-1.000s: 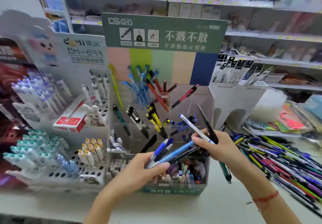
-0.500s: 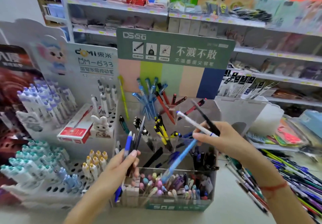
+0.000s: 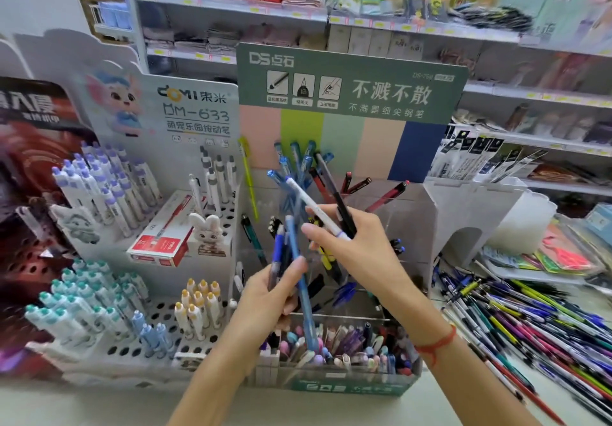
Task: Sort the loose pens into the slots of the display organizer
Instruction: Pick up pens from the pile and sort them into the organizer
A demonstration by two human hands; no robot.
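Hands (image 3: 351,246) closer together than before

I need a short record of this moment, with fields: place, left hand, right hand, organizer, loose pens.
place: shop counter in front of stocked shelves
left hand: grips a few blue pens, tips down
right hand: holds a white pen and a black pen
display organizer: clear slots, partly filled; green sign above
loose pens: a mixed pile on the counter, to the right

One head cam, looking fwd and down, close over display organizer (image 3: 334,382), shelves (image 3: 530,140) beyond
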